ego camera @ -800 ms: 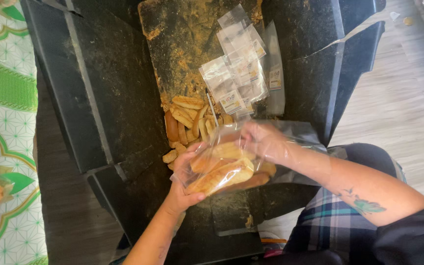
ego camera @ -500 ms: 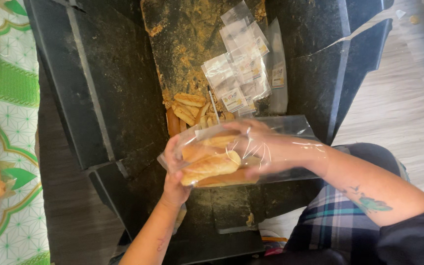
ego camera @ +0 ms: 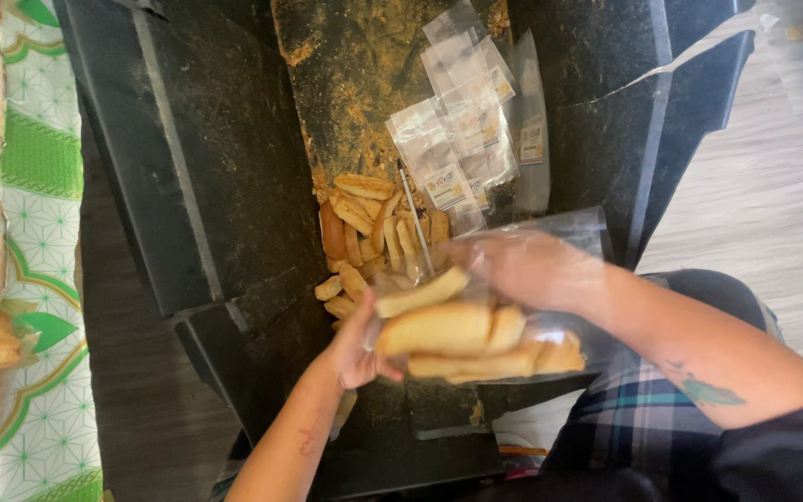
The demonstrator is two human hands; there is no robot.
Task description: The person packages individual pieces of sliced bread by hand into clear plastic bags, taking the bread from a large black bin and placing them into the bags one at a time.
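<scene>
Evidently the clear bag [ego camera: 513,325] of bread sticks, held above the black tray [ego camera: 234,186], is light, soft and crushable. The left hand [ego camera: 360,344] pinches its end; the right hand [ego camera: 527,270] seems inside, probably clasping film.

Pale wood-plank floor [ego camera: 773,186] right; green patterned cloth [ego camera: 44,186] left.
</scene>
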